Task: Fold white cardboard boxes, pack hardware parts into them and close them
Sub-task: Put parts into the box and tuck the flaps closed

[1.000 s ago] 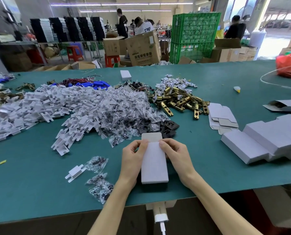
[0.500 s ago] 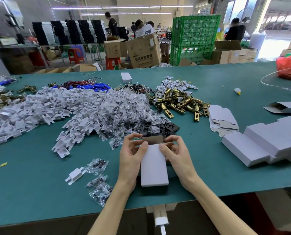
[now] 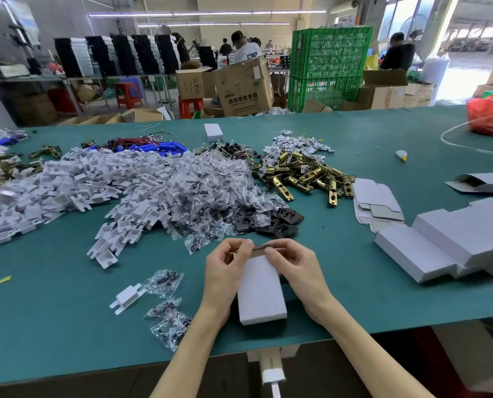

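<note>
Centrally, near the front edge of a green table [image 3: 67, 326], a white cardboard box [image 3: 261, 294] lies flat, pointing away from the viewer. The left hand [image 3: 228, 268] and right hand [image 3: 297, 271] both have curled fingers pinching the brown-lined end flap [image 3: 264, 248] at the box's far end. This looks like the closing step; whether parts are inside cannot be seen. Next, the flap probably needs bending over and its tongue tucking into the opening, with the side walls held square. The box shows no printing. A brown carton [image 3: 243, 87] beyond the table carries dark Chinese characters, too small to read reliably.
</note>
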